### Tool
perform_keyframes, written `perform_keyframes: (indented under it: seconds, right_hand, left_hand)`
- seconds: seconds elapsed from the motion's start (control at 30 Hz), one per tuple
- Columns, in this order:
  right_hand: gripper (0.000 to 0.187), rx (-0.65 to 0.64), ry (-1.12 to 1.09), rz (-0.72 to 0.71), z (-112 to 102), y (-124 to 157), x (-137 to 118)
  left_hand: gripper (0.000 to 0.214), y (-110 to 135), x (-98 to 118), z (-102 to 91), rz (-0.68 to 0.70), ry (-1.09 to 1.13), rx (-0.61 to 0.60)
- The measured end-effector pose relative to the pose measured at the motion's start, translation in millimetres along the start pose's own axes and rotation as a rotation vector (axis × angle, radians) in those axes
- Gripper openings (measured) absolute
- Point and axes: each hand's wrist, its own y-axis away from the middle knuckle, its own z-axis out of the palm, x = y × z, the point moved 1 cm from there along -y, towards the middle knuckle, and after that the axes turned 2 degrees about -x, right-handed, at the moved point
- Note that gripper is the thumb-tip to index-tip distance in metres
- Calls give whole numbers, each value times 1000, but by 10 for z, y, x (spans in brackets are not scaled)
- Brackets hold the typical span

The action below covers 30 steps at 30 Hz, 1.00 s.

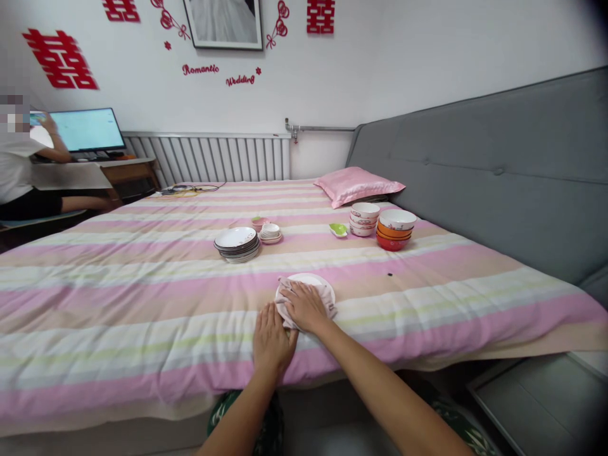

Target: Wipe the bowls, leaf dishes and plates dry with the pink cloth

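Note:
A white plate [311, 278] lies on the striped bedspread in front of me, partly covered by a pale pink cloth [327, 295]. My right hand [304, 305] presses down on the cloth over the plate, fingers bent onto it. Just left of the plate, my left hand [272, 339] rests with fingers stretched out and the thumb by the plate's near edge. How much the left thumb touches the plate is hidden.
Beyond the hands stand a stack of plates [236, 238], small white dishes [270, 232], a green leaf-shaped dish [339, 230] and two bowl stacks, one white [363, 221], one partly orange [395, 233]. A pink pillow [358, 183] lies farther back. A person [19, 164] sits at far left.

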Motion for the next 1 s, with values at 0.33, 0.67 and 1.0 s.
perform_keyframes:
  seconds: [0.33,0.67,1.0]
  right_hand:
    - [39,-25,9,76,118,-344,-128]
    - [42,8,12,77,136,-428,-139]
    - [41,93,11,30,124,-180,-170]
  left_hand:
    - [57,-8,24,-16,-10,-44,6]
    - [57,-13,27,-23,4,-28,42]
    - [61,-8,18,-23,16,-22,14]
